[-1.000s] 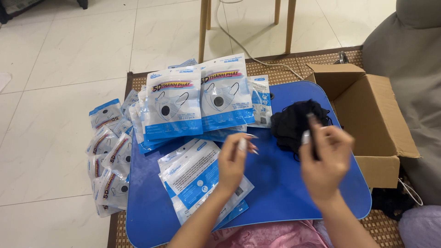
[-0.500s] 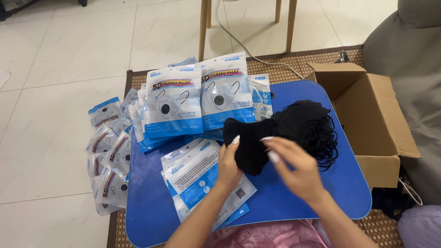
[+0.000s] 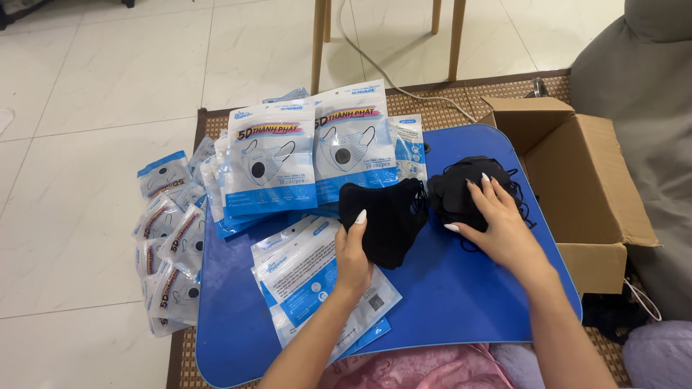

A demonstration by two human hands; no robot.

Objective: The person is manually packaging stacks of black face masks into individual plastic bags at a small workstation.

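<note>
Left hand grip grasping one black mask, right hand released on mask stack

Left hand pinching, right hand spread palm-down

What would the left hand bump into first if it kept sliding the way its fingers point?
Probably the upright white-and-blue mask packets: the left hand, holding a black fabric mask, points up the blue tray toward them.

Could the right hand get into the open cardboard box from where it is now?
Probably yes: the right hand rests on the black mask pile beside the cardboard box, whose open top faces it with nothing between.
</note>
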